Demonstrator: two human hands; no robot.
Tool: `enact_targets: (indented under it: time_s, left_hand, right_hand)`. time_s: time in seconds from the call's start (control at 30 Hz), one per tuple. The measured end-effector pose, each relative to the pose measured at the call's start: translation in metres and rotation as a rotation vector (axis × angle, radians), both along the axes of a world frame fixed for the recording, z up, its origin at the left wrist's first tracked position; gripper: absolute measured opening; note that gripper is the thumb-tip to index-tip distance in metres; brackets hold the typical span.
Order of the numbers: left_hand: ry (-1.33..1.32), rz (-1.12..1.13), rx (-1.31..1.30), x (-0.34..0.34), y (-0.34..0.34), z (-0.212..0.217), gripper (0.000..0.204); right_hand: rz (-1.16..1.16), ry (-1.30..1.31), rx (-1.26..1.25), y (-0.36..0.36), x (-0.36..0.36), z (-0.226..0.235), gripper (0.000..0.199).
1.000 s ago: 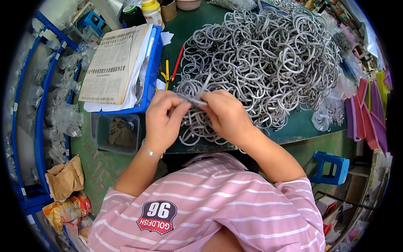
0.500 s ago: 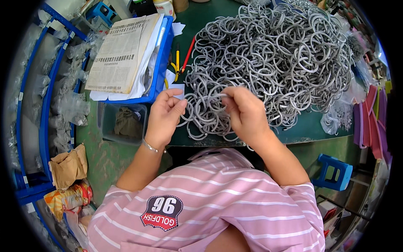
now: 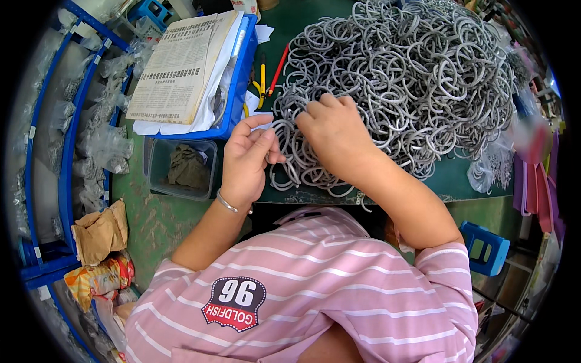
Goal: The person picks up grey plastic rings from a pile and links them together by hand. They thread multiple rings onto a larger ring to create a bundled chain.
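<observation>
"Grey rings (image 3: pixel 399 85), a big tangled heap, lie to the right of the blue tray (image 3: pixel 241 78), on the green surface (image 3: pixel 290 23). Where are the hands?"

"The right hand (image 3: pixel 336 130) is well to the tray's right, over the heap's near-left part. Its fingers bend downward with the tips hidden, so I can't tell whether they grip a ring."

"And the other?"

"The left hand (image 3: pixel 247 160) is near the tray's lower right corner, its fingers loosely curled, thumb close to them. Whether anything small sits between, I can't tell."

"What could go wrong?"

"The rings look interlaced; tugging one could drag neighbours along. To the tray's lower right, a stray ring (image 3: pixel 365 207) seems to poke past the surface's near edge, so a nudge could drop it."

"Anything nearer the tray?"

"Just right of it lie a yellow-handled tool (image 3: pixel 262 78) and a red pen (image 3: pixel 278 69); rings sliding leftward might bury them. Below the tray sits a clear bin (image 3: pixel 213 175) with a dark cloth (image 3: pixel 189 168). Newspaper (image 3: pixel 175 72) rests on top of the tray."
</observation>
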State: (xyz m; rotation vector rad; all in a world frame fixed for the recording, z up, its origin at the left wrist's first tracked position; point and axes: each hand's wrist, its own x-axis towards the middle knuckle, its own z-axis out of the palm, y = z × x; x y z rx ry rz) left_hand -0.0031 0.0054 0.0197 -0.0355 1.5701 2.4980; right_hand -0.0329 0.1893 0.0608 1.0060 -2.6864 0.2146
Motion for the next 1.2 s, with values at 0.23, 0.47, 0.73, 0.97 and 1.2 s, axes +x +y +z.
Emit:
enact_targets:
  time_s: [0.23, 0.47, 0.73, 0.97, 1.2]
  left_hand:
    - [-0.315, -0.062, -0.080, -0.012, -0.010, -0.016, 0.023]
    - [0.100, -0.378, -0.767, -0.016, -0.005, 0.002, 0.019]
    - [0.072, -0.293, -0.826, -0.017, -0.023, 0.023, 0.027]
    - [0.049, -0.193, -1.000, -0.003, -0.045, 0.008, 0.037]
    - [0.199, -0.048, -1.135, 0.011, -0.050, -0.007, 0.037]
  right_hand:
    - [-0.246, -0.385, -0.883, 0.035, 0.019, 0.029, 0.022]
    - [0.035, -0.422, -0.728, 0.039, 0.055, -0.003, 0.034]
    - [0.067, -0.209, -0.258, -0.002, 0.053, -0.024, 0.011]
    - [0.137, -0.258, -0.021, -0.002, 0.050, -0.009, 0.006]
    - [-0.061, -0.322, -0.453, 0.027, 0.056, -0.002, 0.029]
